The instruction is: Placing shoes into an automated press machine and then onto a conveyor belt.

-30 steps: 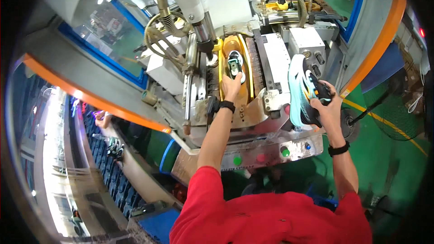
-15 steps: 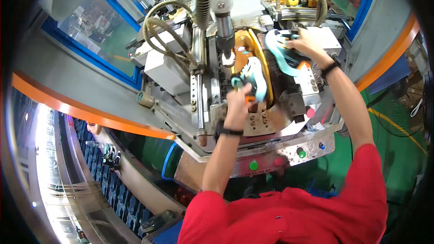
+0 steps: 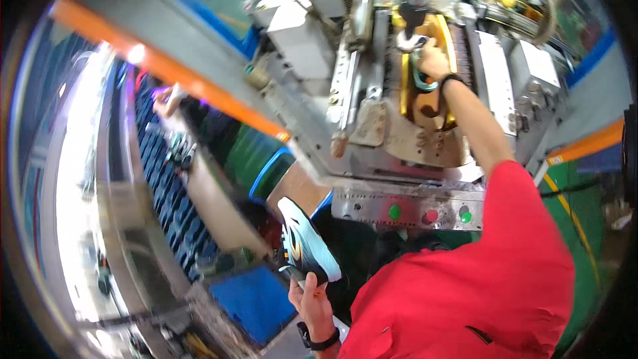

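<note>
In my left hand (image 3: 312, 300), at the lower left, is a sneaker (image 3: 311, 246) with a black, white and orange upper and a pale aqua sole. The fingers close round its dark heel end, and its toe points up and away. My right hand (image 3: 434, 61) reaches into the machine and grips a second sneaker (image 3: 420, 80), aqua and black, inside the yellow-edged mould (image 3: 450, 43). Fingers and wrist cover much of that shoe. Just beyond it, the tip of a vertical metal press rod (image 3: 413, 18) comes down over the mould.
A steel panel with green and red buttons (image 3: 395, 212) edges the machine. An orange-trimmed frame (image 3: 219, 101) crosses at left. Beyond it runs a conveyor with dark blue ridged pads (image 3: 166, 193), where another person's hand (image 3: 168, 101) shows. A blue board (image 3: 249, 302) lies lower left.
My left hand has drawn its sneaker out of the mould and down to the lower left. My right hand has carried the other sneaker leftward into the mould. The view has turned left.
</note>
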The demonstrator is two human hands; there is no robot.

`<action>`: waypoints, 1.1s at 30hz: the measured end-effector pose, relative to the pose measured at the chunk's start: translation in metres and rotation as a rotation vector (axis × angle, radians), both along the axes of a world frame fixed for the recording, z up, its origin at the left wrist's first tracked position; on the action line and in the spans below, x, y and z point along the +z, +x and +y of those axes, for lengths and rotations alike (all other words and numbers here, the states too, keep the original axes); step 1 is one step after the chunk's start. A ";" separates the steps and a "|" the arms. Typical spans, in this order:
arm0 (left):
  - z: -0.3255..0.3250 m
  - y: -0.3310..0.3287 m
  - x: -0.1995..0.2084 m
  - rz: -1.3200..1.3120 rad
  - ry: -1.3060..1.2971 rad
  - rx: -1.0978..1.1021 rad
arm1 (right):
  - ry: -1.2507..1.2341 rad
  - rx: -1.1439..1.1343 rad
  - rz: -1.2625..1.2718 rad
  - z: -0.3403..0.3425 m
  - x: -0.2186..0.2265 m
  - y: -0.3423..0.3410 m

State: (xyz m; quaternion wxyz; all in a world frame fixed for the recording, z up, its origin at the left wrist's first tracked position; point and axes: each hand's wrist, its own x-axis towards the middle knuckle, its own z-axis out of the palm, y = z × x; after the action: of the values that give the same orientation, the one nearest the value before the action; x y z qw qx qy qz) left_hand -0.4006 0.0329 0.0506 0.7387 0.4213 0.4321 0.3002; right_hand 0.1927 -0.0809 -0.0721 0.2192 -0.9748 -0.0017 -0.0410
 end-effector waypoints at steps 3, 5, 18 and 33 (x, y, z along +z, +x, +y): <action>-0.030 -0.037 -0.021 0.140 -0.078 0.296 | 0.164 0.567 -0.465 -0.007 0.033 -0.095; -0.050 -0.045 -0.026 0.164 -0.123 0.404 | 0.250 0.771 -0.233 -0.007 0.066 -0.218; -0.153 -0.184 -0.096 -0.210 -0.424 0.845 | 0.250 1.291 -0.148 0.007 -0.154 -0.363; -0.134 -0.521 -0.274 0.406 -0.289 1.624 | 0.713 2.021 -0.641 0.316 0.235 -0.628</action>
State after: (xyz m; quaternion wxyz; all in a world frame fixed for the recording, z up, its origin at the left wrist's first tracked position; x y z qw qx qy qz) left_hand -0.9219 -0.1015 -0.2232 0.2487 -0.0727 0.7587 0.5977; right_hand -0.4348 0.2354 0.1633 0.4082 -0.3512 -0.8377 -0.0913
